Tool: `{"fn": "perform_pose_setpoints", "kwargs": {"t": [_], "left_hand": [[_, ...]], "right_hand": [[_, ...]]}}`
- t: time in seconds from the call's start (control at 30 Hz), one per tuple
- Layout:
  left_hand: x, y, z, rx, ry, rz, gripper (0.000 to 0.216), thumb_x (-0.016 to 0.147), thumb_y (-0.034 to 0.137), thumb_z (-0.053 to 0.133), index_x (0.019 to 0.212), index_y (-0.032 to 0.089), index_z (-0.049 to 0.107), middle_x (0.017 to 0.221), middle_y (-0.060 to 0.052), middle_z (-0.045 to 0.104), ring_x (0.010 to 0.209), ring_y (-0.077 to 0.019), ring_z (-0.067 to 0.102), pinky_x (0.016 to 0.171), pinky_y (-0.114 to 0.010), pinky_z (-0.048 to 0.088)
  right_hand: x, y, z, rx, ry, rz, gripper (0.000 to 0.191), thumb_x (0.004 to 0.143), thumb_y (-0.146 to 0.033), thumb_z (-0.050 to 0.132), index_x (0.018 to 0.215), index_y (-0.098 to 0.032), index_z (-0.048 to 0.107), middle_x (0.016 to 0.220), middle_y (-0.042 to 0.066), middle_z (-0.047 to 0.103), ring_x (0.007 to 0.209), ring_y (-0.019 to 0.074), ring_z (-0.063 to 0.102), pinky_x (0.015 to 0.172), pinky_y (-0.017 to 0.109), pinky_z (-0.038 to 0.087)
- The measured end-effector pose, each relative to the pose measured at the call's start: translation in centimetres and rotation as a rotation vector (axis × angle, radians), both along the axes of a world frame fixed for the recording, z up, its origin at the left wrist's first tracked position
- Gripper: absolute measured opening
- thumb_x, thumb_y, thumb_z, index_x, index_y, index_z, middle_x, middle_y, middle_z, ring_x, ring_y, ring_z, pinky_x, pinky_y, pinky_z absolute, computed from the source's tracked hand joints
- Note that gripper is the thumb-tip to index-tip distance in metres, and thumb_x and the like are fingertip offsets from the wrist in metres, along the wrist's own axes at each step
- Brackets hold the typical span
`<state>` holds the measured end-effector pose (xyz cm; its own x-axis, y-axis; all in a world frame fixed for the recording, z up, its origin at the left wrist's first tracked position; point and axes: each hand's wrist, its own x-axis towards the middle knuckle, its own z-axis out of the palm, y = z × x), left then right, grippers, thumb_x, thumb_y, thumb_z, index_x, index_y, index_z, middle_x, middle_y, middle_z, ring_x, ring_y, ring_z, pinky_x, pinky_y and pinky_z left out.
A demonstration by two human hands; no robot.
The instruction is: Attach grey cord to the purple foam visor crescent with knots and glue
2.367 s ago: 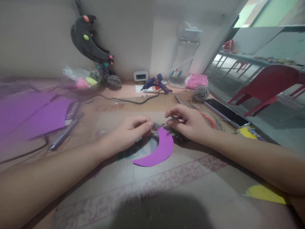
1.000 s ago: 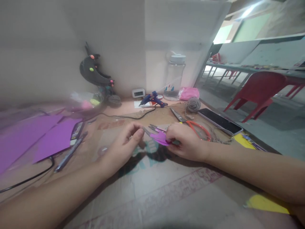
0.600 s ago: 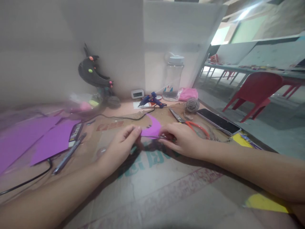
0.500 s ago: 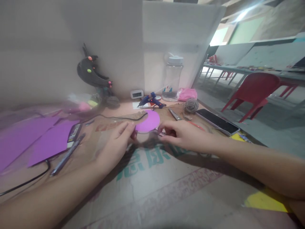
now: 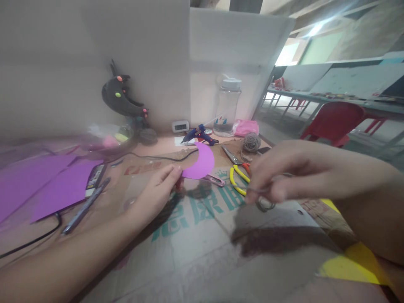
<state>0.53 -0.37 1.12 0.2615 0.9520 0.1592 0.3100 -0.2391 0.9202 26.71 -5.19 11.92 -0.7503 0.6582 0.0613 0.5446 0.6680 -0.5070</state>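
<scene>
The left hand pinches the crescent by one tip. Right of the crescent lie scissors; farther right, the blurred right hand, fingers together, grips string.

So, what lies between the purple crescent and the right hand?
Head view: pinkish slotted clip at the crescent, then yellow tool handles and, farther back, scissors.

One head-worn view looks forward and down. Brown printed cardboard lies close below; a flat grey wall stands beyond.
</scene>
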Motion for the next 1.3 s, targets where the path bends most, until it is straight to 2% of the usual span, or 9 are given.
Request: {"fn": "perform_pose_setpoints", "kwargs": {"t": [0.13,0.3,0.53,0.63,0.83,0.97,1.03,1.13,1.3], "left_hand": [[-0.1,0.1,-0.5,0.044,0.076,-0.094,0.036,0.092,0.043,0.046,0.065,0.020,0.050,0.063,0.003,0.052,0.062,-0.0141,0.049,0.059,-0.025,0.039],[-0.3,0.2,-1.0,0.019,0.116,-0.134,0.033,0.090,0.047,0.047,0.072,0.020,0.055,0.066,0.002,0.055,0.063,-0.0149,0.051,0.059,-0.025,0.038],[-0.3,0.3,-1.8,0.015,0.028,-0.191,0.038,0.095,0.046,0.036,0.073,0.020,0.053,0.070,0.000,0.055,0.067,-0.0160,0.052,0.064,-0.027,0.041],[-0.2,0.2,-1.9,0.022,0.031,-0.204,0.038,0.095,0.045,0.035,0.075,0.020,0.054,0.071,-0.001,0.056,0.069,-0.0163,0.053,0.066,-0.027,0.041],[-0.2,-0.3,-1.3,0.098,0.127,-0.272,0.037,0.097,0.042,0.035,0.074,0.019,0.053,0.070,0.001,0.053,0.067,-0.0149,0.051,0.064,-0.026,0.040],[-0.3,-0.6,-0.8,0.174,0.232,-0.284,0.036,0.098,0.039,0.033,0.073,0.019,0.052,0.071,0.001,0.054,0.071,-0.0158,0.052,0.068,-0.027,0.040],[-0.2,-0.7,-0.7,0.196,0.263,-0.284,0.036,0.098,0.038,0.033,0.074,0.019,0.052,0.072,0.001,0.055,0.072,-0.0159,0.053,0.068,-0.027,0.040],[-0.2,-0.8,-0.6,0.219,0.315,-0.289,0.034,0.098,0.037,0.034,0.076,0.019,0.053,0.074,0.000,0.058,0.072,-0.0162,0.054,0.068,-0.027,0.041],[-0.1,-0.8,-0.6,0.270,0.405,-0.336,0.032,0.098,0.035,0.035,0.081,0.019,0.057,0.078,-0.001,0.061,0.076,-0.0166,0.056,0.071,-0.028,0.041]], "right_hand": [[-1.3,-1.1,-0.8,0.293,-0.057,-0.030,0.020,0.091,-0.036,0.057,0.102,-0.027,0.070,0.091,0.000,0.071,0.077,0.0142,0.063,0.065,0.025,0.046],[-1.2,1.2,-2.0,0.446,-0.070,-0.125,0.024,0.094,-0.037,0.049,0.100,-0.026,0.069,0.081,0.001,0.070,0.067,0.0139,0.060,0.060,0.026,0.041],[0.3,4.6,-3.5,0.506,-0.226,-0.301,0.021,0.092,-0.038,0.051,0.091,-0.027,0.069,0.078,-0.002,0.069,0.060,0.0123,0.057,0.053,0.026,0.036],[0.5,5.3,-4.0,0.509,-0.235,-0.334,0.021,0.092,-0.037,0.051,0.095,-0.028,0.069,0.085,-0.002,0.071,0.067,0.0140,0.060,0.057,0.027,0.038],[-1.1,3.9,-4.4,0.719,0.059,-0.312,0.021,0.092,-0.027,0.049,0.104,-0.023,0.067,0.098,0.005,0.070,0.086,0.0194,0.063,0.072,0.032,0.045],[-2.4,2.5,-5.4,0.905,-0.174,-0.137,0.024,0.090,-0.019,0.047,0.099,-0.018,0.068,0.084,0.009,0.067,0.081,0.0223,0.058,0.070,0.036,0.041],[-2.8,2.1,-6.3,0.916,-0.288,-0.069,0.027,0.085,-0.013,0.048,0.102,-0.016,0.068,0.075,0.008,0.063,0.073,0.0210,0.053,0.065,0.034,0.037],[-3.1,1.9,-7.5,0.885,-0.308,-0.042,0.034,0.080,-0.010,0.051,0.109,-0.017,0.066,0.068,0.005,0.059,0.064,0.0179,0.047,0.059,0.031,0.031],[-3.2,2.1,-7.9,0.845,-0.311,-0.085,0.049,0.085,-0.012,0.050,0.133,-0.017,0.050,0.073,0.004,0.059,0.067,0.0182,0.050,0.058,0.029,0.035]]}}
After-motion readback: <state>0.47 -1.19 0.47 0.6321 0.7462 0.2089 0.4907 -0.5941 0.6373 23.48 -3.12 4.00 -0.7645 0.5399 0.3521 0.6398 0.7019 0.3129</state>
